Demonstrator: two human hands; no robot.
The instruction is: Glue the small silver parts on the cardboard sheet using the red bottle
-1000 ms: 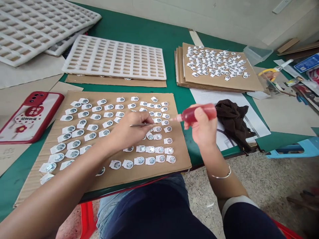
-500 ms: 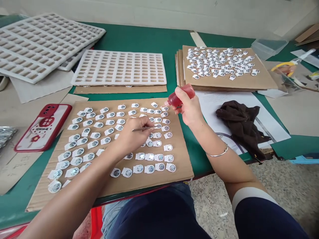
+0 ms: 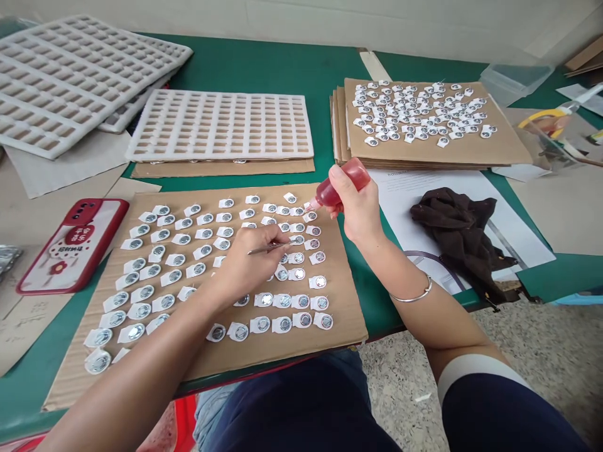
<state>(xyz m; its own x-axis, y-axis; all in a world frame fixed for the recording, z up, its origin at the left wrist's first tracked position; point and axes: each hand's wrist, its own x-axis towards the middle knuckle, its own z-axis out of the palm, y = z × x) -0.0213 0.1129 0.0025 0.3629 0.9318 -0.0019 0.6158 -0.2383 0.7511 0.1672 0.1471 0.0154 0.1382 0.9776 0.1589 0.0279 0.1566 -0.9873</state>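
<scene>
My left hand [image 3: 252, 260] is closed on slim metal tweezers [image 3: 266, 248], whose tip end is at a small round disc on a white tab [image 3: 296, 240]. A red squeeze bottle [image 3: 343, 183] is tilted in my right hand [image 3: 360, 204], its nozzle pointing down and left. That nozzle is close over the discs near the upper right corner of a cardboard sheet [image 3: 346, 314]. Rows of the same silvery discs on white tabs cover this sheet. My left hand and forearm hide part of the middle rows.
White slotted foam trays [image 3: 219, 125] lie at the back and far left. A cardboard stack [image 3: 506, 141] at the back right bears many more discs. Around the sheet are a red-cased phone [image 3: 73, 246], a dark cloth [image 3: 455, 226] and yellow-handled scissors [image 3: 546, 119].
The bottle's nozzle has come slightly lower, nearer the discs. My left hand keeps its place with the tweezers. The whole view has shifted a little.
</scene>
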